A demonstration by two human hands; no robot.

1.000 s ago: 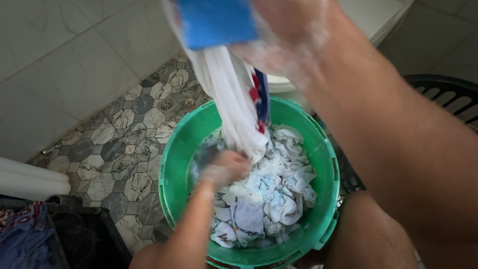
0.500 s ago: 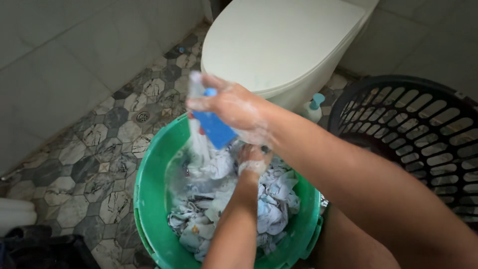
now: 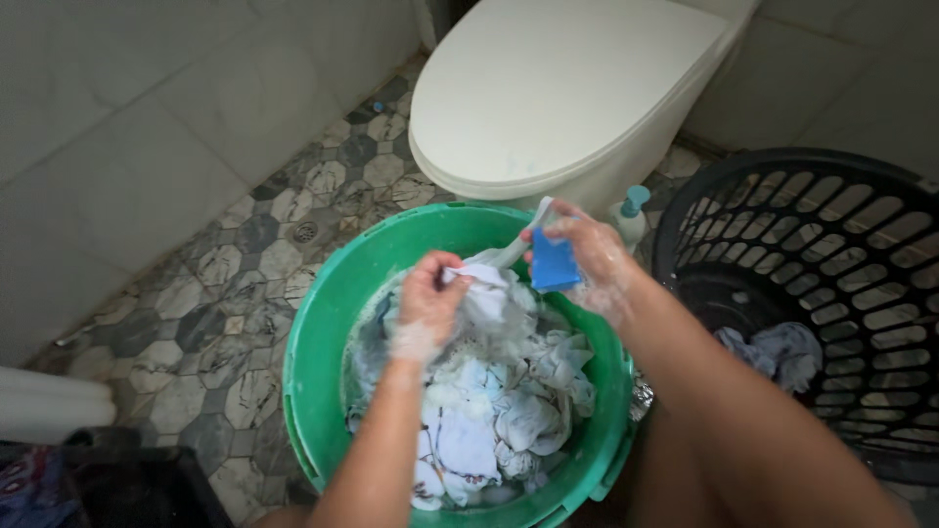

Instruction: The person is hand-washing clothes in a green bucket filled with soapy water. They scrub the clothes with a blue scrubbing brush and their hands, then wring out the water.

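**A:** What takes up the most room?

**B:** The white oval toilet with its lid shut [image 3: 567,98], at twelve o'clock. Next largest is the black slotted plastic laundry basket [image 3: 812,254] at three o'clock, with a pale bundle of cloth [image 3: 778,352] lying in its bottom. In the middle stands the round green plastic bucket [image 3: 323,323], on the floor of grey and white hexagon tiles [image 3: 235,284].

**A:** And inside the bucket?

**B:** A heap of wet white and pale blue laundry [image 3: 499,411] in soapy water, filling it from the centre down to six o'clock.

**A:** Where are the hands?

**B:** Both over the bucket's twelve o'clock half, and both soapy. The left hand [image 3: 430,303] has its grip closed tight on a bunched fold of the white cloth [image 3: 489,293], lifted just above the heap. The right hand [image 3: 587,259], at about one o'clock of the bucket, has its fingers wrapped around a small blue rectangular bar of soap [image 3: 555,264], which touches the strip of that same cloth running up between the hands.

**A:** Anything smaller?

**B:** A small white bottle with a teal pump top [image 3: 631,210], just beside the toilet base, between bucket and basket. At ten o'clock, a round metal floor drain [image 3: 305,232].
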